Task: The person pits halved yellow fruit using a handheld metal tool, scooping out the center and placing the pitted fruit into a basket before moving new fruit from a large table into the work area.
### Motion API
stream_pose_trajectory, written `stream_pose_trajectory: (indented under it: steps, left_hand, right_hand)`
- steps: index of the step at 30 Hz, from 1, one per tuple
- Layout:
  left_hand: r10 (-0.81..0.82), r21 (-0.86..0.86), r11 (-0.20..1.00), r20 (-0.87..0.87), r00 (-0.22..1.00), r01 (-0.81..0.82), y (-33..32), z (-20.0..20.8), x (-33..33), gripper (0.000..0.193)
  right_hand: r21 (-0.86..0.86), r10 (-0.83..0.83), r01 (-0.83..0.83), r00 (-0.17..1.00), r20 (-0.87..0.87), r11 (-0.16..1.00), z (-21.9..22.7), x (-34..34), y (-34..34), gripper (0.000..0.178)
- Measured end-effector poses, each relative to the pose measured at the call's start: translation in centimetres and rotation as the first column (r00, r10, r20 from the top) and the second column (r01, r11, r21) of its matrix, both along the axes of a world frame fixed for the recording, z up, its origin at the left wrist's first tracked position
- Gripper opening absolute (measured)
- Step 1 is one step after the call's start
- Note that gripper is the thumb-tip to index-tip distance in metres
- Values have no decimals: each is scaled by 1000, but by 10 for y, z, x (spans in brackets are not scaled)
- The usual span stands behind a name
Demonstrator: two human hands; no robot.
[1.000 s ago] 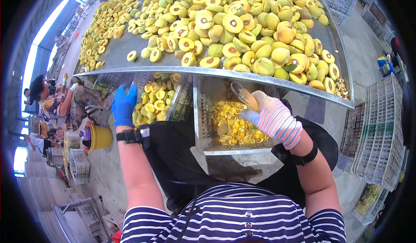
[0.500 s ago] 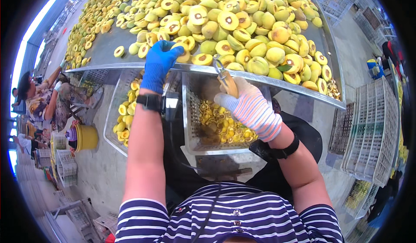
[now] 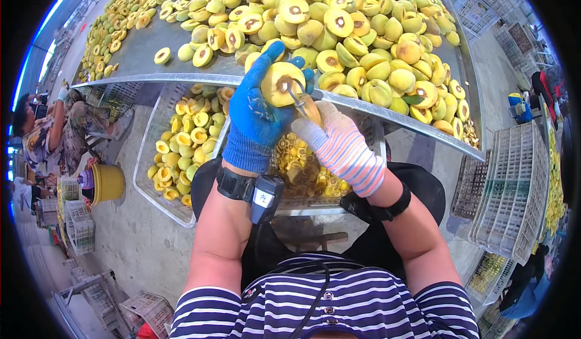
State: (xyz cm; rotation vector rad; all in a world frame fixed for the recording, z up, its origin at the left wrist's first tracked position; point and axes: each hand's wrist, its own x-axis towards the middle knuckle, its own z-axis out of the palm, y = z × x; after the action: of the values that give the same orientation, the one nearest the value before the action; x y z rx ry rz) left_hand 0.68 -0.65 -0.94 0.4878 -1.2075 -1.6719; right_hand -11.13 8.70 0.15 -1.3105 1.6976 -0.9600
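My left hand (image 3: 257, 118), in a blue glove, is wrapped round a yellow peach half (image 3: 273, 76) with its cut face and brown pit cavity turned up. In my right hand (image 3: 345, 148), which wears a striped knit glove, is a pitting tool (image 3: 311, 109) with a wooden handle and a looped metal end. The loop touches the pit area of the peach half. Both hands are above the front edge of a metal table (image 3: 142, 58) heaped with peach halves (image 3: 375, 73), many still holding pits. Part of the left fingers is hidden behind the fruit.
Below the table edge, a left crate (image 3: 158, 207) holds hollowed peach halves. The crate between my knees (image 3: 315, 209) holds yellow scraps. Stacked plastic crates (image 3: 508, 188) stand right. Another person (image 3: 51, 130) sits at far left, near a yellow bucket (image 3: 110, 183).
My left hand has come from the fruit pile toward my right hand, now with a peach half in it. The pitting tool has moved onto its cut face. The view has shifted slightly.
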Motion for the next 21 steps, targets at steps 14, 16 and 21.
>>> stream_pose_trajectory:
  steps: [14,16,21]
  left_hand:
    - [131,-347,937,292,947,-23,2,-2,12,37]
    - [78,-282,959,320,944,16,3,-3,13,35]
    - [-15,313,950,-2,1000,15,3,-3,4,43]
  right_hand:
    - [-76,-3,-13,978,-209,997,-7,10,-5,42]
    - [-34,30,-37,982,-189,999,-10,13,-5,42]
    - [60,113,-111,993,-28,992,-8,9,-1,40]
